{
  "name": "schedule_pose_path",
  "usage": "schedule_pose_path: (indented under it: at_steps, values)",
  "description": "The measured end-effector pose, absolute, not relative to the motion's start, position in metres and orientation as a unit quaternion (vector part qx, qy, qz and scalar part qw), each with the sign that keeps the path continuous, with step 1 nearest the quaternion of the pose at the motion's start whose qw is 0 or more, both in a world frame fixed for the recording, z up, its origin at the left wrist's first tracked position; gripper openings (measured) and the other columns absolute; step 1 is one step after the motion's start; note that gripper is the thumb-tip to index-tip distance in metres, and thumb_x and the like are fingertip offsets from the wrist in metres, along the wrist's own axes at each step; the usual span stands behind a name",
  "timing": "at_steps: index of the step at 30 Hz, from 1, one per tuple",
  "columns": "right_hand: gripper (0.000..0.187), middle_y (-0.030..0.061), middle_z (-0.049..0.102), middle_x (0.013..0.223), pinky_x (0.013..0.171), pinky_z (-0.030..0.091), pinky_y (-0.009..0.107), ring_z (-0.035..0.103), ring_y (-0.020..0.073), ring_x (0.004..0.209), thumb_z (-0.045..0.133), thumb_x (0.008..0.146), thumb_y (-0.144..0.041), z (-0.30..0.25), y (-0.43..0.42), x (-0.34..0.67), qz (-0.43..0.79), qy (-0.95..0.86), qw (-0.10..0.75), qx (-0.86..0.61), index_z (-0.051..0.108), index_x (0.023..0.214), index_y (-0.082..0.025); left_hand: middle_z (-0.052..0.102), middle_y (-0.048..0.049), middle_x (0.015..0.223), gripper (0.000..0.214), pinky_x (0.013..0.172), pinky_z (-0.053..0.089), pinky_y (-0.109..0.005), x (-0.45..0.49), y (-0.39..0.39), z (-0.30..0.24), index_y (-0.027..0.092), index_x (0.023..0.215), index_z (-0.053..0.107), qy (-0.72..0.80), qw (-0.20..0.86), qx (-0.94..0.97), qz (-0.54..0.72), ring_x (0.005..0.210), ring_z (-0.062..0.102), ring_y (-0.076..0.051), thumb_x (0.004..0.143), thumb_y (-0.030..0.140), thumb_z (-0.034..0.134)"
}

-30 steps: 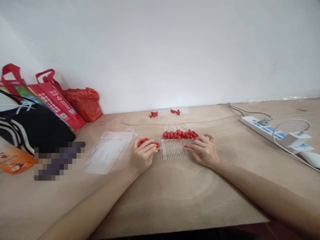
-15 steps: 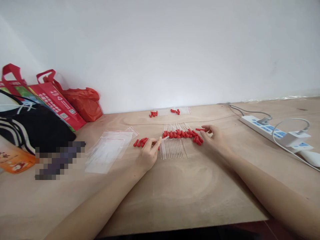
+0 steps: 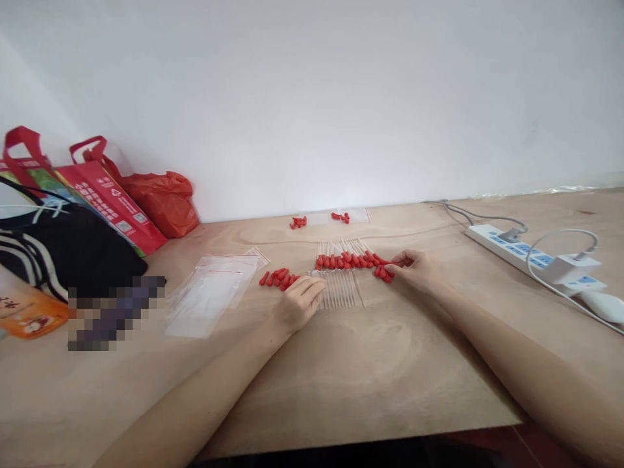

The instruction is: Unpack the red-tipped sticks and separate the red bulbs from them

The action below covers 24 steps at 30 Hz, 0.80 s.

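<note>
My left hand (image 3: 303, 300) is closed at the left end of a row of thin glass tubes (image 3: 341, 291); a pale tube end shows above its fingers, the rest hidden. On its left lies a small heap of red rubber bulbs (image 3: 277, 278). My right hand (image 3: 410, 265) pinches a red rubber bulb (image 3: 389, 262), partly covered by the fingers, beside another small pile of bulbs (image 3: 383, 274). Between the hands, several droppers (image 3: 348, 259) with red bulbs lie side by side, their tubes pointing toward the wall.
Clear zip bags (image 3: 199, 305) lie on the left of the wooden table (image 3: 370, 377). Farther back are bagged tubes with red bulbs (image 3: 299, 222). A power strip (image 3: 517, 250) with cables stands on the right. Red bags (image 3: 110, 205) and a black striped bag (image 3: 73, 250) fill the far left.
My left hand has come down and turned palm down over the left end of the tube row, uncovering more red bulbs. My right hand has moved slightly lower, closer to the bulbs.
</note>
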State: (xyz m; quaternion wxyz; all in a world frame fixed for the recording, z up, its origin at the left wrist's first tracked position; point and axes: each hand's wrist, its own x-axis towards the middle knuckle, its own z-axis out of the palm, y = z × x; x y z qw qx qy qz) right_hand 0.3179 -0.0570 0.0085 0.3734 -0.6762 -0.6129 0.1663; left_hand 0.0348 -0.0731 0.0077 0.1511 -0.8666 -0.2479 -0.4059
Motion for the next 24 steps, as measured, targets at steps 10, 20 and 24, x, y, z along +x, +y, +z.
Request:
schedule_pose_path:
  at_steps: [10, 20, 24]
  values:
    - [0.038, 0.0016, 0.062, 0.057, 0.052, 0.035, 0.024, 0.055, 0.0143, 0.058, 0.050, 0.068, -0.054, 0.010, -0.058, 0.317, 0.182, -0.631, 0.341, -0.673, 0.067, 0.067, -0.020, 0.063, -0.0049, 0.079, 0.033, 0.074, 0.051, -0.029, 0.035, -0.074, 0.007, 0.012, 0.114, 0.049, -0.224, 0.116, -0.898, -0.359, 0.078, 0.059, -0.014, 0.084, 0.026, 0.050]
    - [0.032, 0.0018, 0.063, 0.059, 0.054, 0.036, 0.025, 0.053, 0.0131, 0.054, 0.048, 0.071, -0.045, 0.001, -0.051, 0.315, 0.139, -0.597, 0.372, -0.697, 0.066, 0.076, -0.019, 0.066, -0.0050, 0.083, 0.037, 0.075, 0.048, -0.034, 0.033, -0.073, 0.009, 0.017, 0.101, 0.060, -0.251, 0.086, -0.903, -0.337, 0.084, 0.056, -0.019, 0.074, 0.042, 0.059]
    - [0.032, 0.0028, 0.064, 0.064, 0.053, 0.036, 0.025, 0.056, 0.0144, 0.058, 0.049, 0.070, -0.046, 0.000, -0.034, 0.315, 0.167, -0.586, 0.348, -0.712, 0.065, 0.077, -0.019, 0.066, -0.0050, 0.090, 0.036, 0.078, 0.046, -0.036, 0.034, -0.073, 0.009, 0.018, 0.099, 0.061, -0.277, 0.071, -0.902, -0.324, 0.088, 0.055, -0.020, 0.073, 0.042, 0.061]
